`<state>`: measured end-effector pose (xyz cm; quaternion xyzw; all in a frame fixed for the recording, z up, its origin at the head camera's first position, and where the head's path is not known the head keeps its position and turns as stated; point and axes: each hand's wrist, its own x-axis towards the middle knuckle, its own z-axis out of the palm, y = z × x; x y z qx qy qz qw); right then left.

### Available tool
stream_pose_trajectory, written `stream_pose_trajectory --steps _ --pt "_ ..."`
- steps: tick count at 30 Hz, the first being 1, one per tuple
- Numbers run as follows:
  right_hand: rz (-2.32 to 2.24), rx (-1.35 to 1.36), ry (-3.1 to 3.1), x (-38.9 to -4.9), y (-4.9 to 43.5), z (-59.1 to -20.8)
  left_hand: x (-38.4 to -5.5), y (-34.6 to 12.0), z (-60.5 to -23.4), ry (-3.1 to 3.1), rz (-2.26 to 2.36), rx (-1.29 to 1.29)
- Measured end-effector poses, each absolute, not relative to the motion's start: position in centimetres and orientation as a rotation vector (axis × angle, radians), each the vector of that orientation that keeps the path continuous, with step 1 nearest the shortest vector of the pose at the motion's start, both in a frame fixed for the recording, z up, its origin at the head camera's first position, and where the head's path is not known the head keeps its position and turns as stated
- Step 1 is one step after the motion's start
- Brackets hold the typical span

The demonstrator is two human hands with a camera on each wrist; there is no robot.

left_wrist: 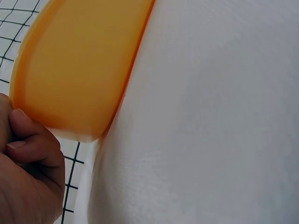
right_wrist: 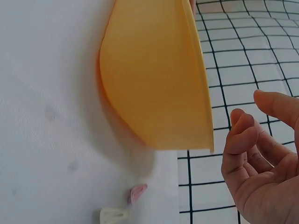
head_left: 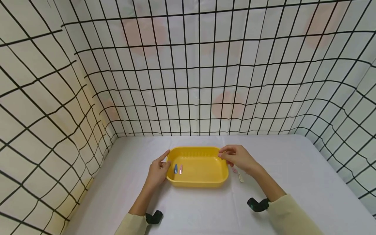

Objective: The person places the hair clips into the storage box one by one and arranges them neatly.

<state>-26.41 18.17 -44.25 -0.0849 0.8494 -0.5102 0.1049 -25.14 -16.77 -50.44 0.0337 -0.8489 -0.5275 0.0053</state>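
A yellow plastic tray (head_left: 199, 183) sits on the white table. Inside it, toward the left end, lie a blue hair clip (head_left: 175, 168) and a pink hair clip (head_left: 180, 169). My left hand (head_left: 157, 171) grips the tray's left end, its thumb at the rim. Over the right rim hovers my right hand (head_left: 239, 158), fingers loosely bent, with nothing visible between them; the right wrist view shows it apart from the tray. Below that hand, on the table, lie a pink clip (right_wrist: 137, 193) and a cream hair clip (head_left: 241, 177).
White walls with a black wire grid (head_left: 199, 78) enclose the table at the back and both sides. White cloth (head_left: 199, 212) covers the tabletop. Each wrist wears a dark strap with a camera (head_left: 258, 205).
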Motion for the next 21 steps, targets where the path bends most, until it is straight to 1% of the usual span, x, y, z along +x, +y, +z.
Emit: stream_pose_trajectory --steps 11,21 --pt "-1.405 -0.140 2.575 -26.2 21.4 -45.1 -25.2 -16.6 -50.4 -2.655 -1.654 0.122" --pt "-1.378 -0.099 2.617 -26.2 24.0 -46.6 -25.1 -16.7 -50.5 -2.649 -1.646 0.098"
